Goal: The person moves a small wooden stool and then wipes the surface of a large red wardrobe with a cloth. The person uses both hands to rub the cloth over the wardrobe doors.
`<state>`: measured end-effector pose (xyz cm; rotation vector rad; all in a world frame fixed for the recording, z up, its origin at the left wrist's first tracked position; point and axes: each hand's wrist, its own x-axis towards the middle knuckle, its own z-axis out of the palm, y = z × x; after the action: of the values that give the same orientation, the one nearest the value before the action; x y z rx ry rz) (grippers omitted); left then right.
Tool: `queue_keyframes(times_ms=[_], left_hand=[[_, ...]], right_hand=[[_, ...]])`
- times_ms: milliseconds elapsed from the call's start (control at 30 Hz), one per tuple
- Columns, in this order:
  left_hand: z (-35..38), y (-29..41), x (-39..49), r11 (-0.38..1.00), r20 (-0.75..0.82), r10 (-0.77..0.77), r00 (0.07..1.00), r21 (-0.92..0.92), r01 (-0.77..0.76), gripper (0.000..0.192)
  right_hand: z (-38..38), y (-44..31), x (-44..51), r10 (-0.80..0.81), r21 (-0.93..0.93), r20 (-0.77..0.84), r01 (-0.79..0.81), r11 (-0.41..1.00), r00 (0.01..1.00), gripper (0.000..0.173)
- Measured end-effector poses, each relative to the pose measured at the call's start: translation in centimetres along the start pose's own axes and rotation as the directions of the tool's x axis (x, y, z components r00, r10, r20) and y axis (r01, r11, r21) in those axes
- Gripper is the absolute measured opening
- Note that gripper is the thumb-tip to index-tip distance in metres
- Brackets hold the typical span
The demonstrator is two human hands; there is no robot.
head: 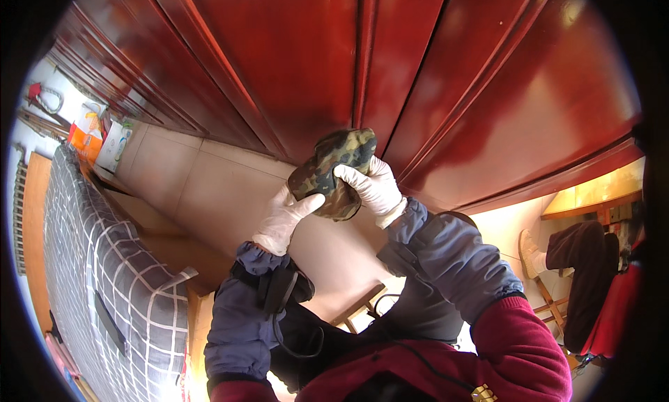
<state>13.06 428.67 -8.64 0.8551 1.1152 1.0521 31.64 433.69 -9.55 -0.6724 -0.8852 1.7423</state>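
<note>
Between my two white-gloved hands is a camouflage fabric cap [342,164], soft and partly folded, held in front of me above the tiled floor. My left hand [282,216] grips its lower left edge, thumb on top and fingers hidden beneath. On the right side, my right hand [373,188] pinches the cloth with the thumb across its face. Behind the cap rise glossy red-brown wooden panels [292,62]. Blue-grey sleeve covers [454,250] run over both of my forearms.
At left stands a bed with a grey checked cover [120,276]. Beyond it, an orange bag [86,135] and a white carton [115,146] sit near the wall. Another person's dark-trousered leg [577,266] shows at right, below a wooden table [596,195].
</note>
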Motion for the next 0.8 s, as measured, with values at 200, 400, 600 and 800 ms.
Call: queue_keyframes(times_ms=[200, 400, 600, 800], left_hand=[[0.6, -0.1, 0.5, 0.991, -0.128, 0.019, 0.992, -0.129, -0.036, 0.042], [-0.4, 1.4, 0.0, 0.995, -0.198, 0.098, 0.975, 0.041, -0.091, 0.039], [-1.0, 2.0, 0.0, 0.996, -0.163, 0.059, 0.985, 0.079, -0.047, 0.047], [-1.9, 1.4, 0.8, 0.997, -0.131, 0.036, 0.991, -0.058, -0.044, 0.049]], right_hand=[[-0.3, 0.1, -0.1, -0.056, -0.528, 0.043, 0.07, 0.847, 0.998, 0.032], [0.0, 0.5, 0.2, -0.039, -0.549, 0.058, 0.064, 0.833, 0.998, 0.029], [0.7, -0.1, -0.2, -0.003, -0.358, 0.028, 0.013, 0.934, 1.0, 0.027], [1.0, -0.7, -0.4, -0.049, -0.329, -0.074, 0.022, 0.944, 0.996, 0.019]])
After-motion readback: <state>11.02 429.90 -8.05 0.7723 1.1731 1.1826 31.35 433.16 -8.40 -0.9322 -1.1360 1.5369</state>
